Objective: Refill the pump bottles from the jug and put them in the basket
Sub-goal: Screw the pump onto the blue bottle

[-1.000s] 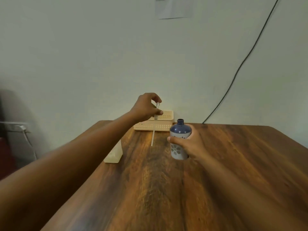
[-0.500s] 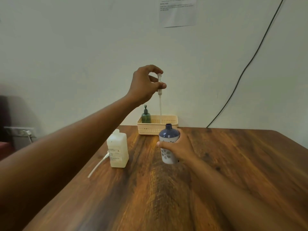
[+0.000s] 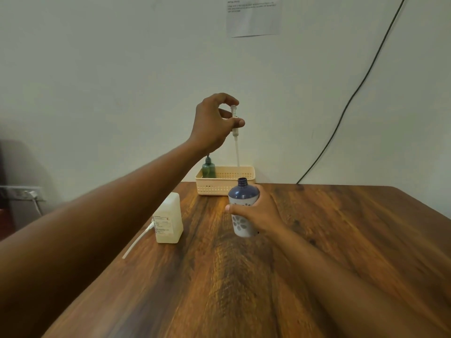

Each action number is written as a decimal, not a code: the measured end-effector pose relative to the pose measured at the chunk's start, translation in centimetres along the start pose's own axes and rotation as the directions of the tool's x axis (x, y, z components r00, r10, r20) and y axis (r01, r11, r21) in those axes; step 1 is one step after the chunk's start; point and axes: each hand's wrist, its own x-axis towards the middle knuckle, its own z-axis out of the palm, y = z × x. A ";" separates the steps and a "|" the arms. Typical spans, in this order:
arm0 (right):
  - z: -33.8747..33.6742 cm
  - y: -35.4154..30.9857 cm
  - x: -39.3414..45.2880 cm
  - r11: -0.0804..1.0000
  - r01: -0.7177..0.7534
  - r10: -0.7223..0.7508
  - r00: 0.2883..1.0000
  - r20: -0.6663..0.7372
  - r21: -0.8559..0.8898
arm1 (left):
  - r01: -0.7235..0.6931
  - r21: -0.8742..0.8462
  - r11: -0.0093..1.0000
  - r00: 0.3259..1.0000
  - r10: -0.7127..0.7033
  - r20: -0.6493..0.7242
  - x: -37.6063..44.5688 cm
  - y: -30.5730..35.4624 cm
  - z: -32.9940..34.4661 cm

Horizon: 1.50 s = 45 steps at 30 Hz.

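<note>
My right hand (image 3: 257, 213) grips a blue pump bottle (image 3: 242, 208) with white flower marks, standing uncapped on the wooden table (image 3: 244, 289). My left hand (image 3: 213, 123) pinches a white pump stem (image 3: 235, 137) well above the bottle's mouth, its dip tube hanging straight down. A pale translucent jug (image 3: 169, 219) stands left of the bottle. At the table's far edge sits a cream basket (image 3: 227, 182) holding a green pump bottle (image 3: 208, 168).
A second white pump tube (image 3: 138, 240) lies on the table against the jug's left side. A black cable (image 3: 341, 113) runs down the wall at right. A paper sheet (image 3: 252, 15) hangs on the wall above.
The view has tilted so the jug and basket show in full. My left hand with the pump stem sits higher over the bottle than one second ago. My right hand keeps its hold.
</note>
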 end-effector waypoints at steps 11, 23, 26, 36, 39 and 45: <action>0.0 -0.6 0.2 1.000 0.000 0.000 1.000 -0.012 0.001 | 0.015 -0.014 1.000 0.999 -0.015 0.028 -2.4 -1.0 1.6; -0.1 -1.0 0.3 0.999 0.034 -0.034 0.998 -0.060 -0.011 | 0.084 -0.127 0.988 0.995 -0.077 0.060 -7.1 -2.3 3.5; -0.1 -0.8 0.3 0.999 0.039 -0.040 0.997 -0.063 -0.018 | 0.089 -0.139 0.986 0.996 -0.085 0.036 -7.6 -2.5 3.7; -0.2 -1.5 1.2 0.999 0.043 -0.042 0.995 -0.094 0.003 | 0.155 -0.201 0.967 0.988 -0.149 0.046 -9.5 -3.0 4.5; -0.2 -1.5 1.3 0.999 0.052 -0.052 0.993 -0.107 0.000 | 0.158 -0.218 0.963 0.987 -0.154 0.040 -9.5 -2.9 4.4; -0.1 -2.0 1.2 0.999 0.050 -0.051 0.991 -0.126 -0.005 | 0.172 -0.216 0.961 0.983 -0.154 0.098 -9.2 -3.2 4.0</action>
